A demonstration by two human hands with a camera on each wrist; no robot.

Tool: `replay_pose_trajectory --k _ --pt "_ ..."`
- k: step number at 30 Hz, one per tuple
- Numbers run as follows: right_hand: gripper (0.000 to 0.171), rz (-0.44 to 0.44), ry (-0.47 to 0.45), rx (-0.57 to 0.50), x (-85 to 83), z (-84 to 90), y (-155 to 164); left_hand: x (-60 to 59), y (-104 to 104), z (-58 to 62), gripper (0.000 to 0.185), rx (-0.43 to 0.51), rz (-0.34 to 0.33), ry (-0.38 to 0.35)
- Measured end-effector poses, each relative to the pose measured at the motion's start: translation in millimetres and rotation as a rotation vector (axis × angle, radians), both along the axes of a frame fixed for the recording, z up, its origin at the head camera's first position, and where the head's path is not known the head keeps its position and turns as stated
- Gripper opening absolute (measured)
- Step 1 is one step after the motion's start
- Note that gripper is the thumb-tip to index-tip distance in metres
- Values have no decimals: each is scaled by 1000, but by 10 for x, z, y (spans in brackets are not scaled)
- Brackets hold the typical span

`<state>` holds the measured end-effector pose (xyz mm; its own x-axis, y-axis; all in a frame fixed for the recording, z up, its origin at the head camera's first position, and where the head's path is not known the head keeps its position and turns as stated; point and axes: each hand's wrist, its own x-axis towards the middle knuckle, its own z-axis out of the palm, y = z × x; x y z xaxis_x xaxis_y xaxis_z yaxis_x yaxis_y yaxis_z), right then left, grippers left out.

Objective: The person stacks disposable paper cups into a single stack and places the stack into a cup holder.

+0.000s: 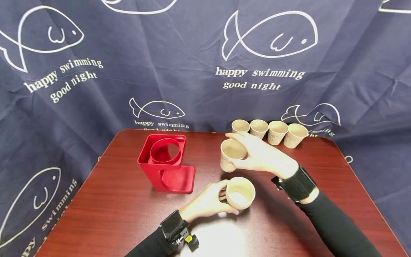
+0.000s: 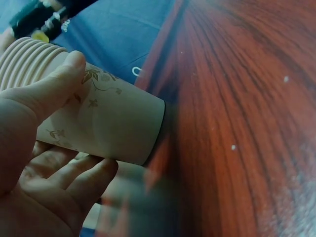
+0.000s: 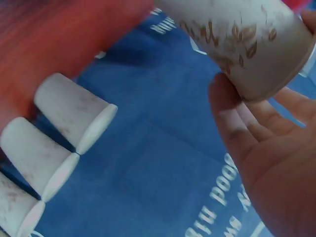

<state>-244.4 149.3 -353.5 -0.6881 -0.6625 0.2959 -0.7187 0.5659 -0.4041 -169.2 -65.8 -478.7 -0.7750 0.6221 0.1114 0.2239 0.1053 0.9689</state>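
Observation:
My left hand (image 1: pixel 219 198) grips a beige paper cup (image 1: pixel 240 192) just above the dark red table (image 1: pixel 112 203), near the front centre. The left wrist view shows several nested rims on that cup (image 2: pixel 106 126), with my thumb (image 2: pixel 49 91) across its flower-printed side. My right hand (image 1: pixel 248 154) holds a second beige cup (image 1: pixel 231 154) from the side, lifted above and behind the first, mouth tilted up. Its leaf-printed wall (image 3: pixel 242 37) rests against my fingers (image 3: pixel 247 128) in the right wrist view. A red plastic cup holder (image 1: pixel 167 164) stands left of both hands.
Several more beige cups (image 1: pixel 268 131) stand in a row at the table's back edge, behind my right hand; the right wrist view shows some of these cups (image 3: pixel 74 111). A navy fish-print cloth (image 1: pixel 192 53) hangs behind and around the table.

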Motion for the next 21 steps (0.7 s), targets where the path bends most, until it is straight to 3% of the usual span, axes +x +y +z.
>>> replay_pose_trajectory --k 5,11,17,21 --pt "74 15 -16 -29 216 171 124 -5 -15 11 68 -18 0 20" --pt "58 66 -15 -68 384 253 197 2 -26 15 65 -61 20 43" --pt "74 7 -10 -50 543 354 251 -4 -23 8 65 -30 -1 7" --pt "78 26 17 -21 642 397 273 -11 -14 -6 66 0 -21 -10"
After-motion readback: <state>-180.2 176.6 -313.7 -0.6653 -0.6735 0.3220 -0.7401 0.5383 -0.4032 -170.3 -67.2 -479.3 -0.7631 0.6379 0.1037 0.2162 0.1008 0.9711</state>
